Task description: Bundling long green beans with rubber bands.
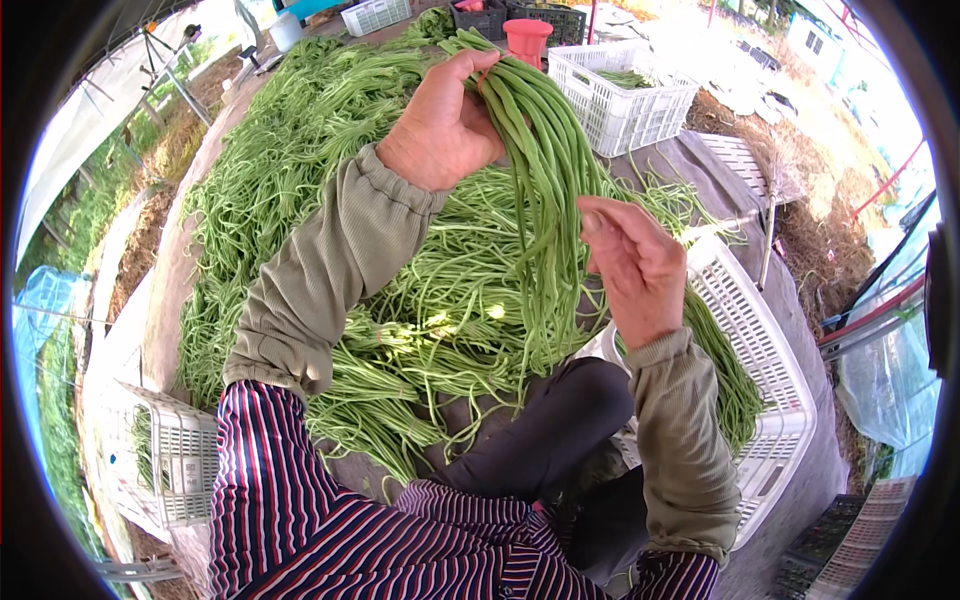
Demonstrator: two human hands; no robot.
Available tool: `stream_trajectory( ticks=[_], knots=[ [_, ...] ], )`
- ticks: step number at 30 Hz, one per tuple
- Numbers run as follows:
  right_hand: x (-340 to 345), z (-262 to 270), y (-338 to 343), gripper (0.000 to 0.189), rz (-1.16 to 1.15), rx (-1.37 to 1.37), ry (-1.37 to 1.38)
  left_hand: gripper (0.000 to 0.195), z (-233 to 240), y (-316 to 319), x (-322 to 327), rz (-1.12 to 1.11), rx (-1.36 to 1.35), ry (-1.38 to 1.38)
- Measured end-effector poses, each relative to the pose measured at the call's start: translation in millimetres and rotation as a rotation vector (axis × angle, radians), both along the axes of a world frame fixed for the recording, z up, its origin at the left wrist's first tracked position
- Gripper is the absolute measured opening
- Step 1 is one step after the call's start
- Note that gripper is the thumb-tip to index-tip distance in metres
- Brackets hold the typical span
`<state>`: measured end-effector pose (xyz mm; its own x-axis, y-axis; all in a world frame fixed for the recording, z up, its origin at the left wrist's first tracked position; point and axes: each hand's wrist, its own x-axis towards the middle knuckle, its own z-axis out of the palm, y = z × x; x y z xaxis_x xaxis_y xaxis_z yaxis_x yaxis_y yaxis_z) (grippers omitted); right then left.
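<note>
My left hand (457, 120) holds up a bundle of long green yardlong beans (551, 142) near its top, where a reddish band circles it. The beans hang down past my palm over the pile below. To the right of the hanging beans, my right hand (634, 262) is raised with its fingers bent and thumb near the fingertips; no object shows in it. Under the bundle lies a large heap of loose beans (300, 142). Closer to my knees are several gathered bunches (375, 382), some with bands.
A white plastic crate (787, 420) with beans stands at my right. Another white crate (622, 112) stands beyond, beside a red plastic stool (528, 37). At my left is a further white crate (180, 457). My bent knee (600, 390) borders the bunches.
</note>
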<state>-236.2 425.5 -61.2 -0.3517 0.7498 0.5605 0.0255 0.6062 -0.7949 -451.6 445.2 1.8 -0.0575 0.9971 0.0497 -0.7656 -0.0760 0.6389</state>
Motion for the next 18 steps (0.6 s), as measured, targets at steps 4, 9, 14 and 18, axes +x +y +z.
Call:
stream_trajectory(
  ticks=[4,9,14,18],
  knots=[
    [-23,-8,9,0.012,0.058,-0.103,-0.004,0.027,2,-7,8,-0.056,-0.011,-0.037],
    [-27,-16,9,0.013,0.041,-0.139,0.017,0.024,1,-10,10,-0.028,0.023,-0.048],
    [-34,-11,3,0.019,0.046,-0.238,-0.037,0.022,-2,-7,8,-0.133,0.052,-0.048],
    [-35,-13,6,0.019,0.107,-0.207,0.015,0.023,2,-9,10,-0.058,0.029,-0.009]
  ],
)
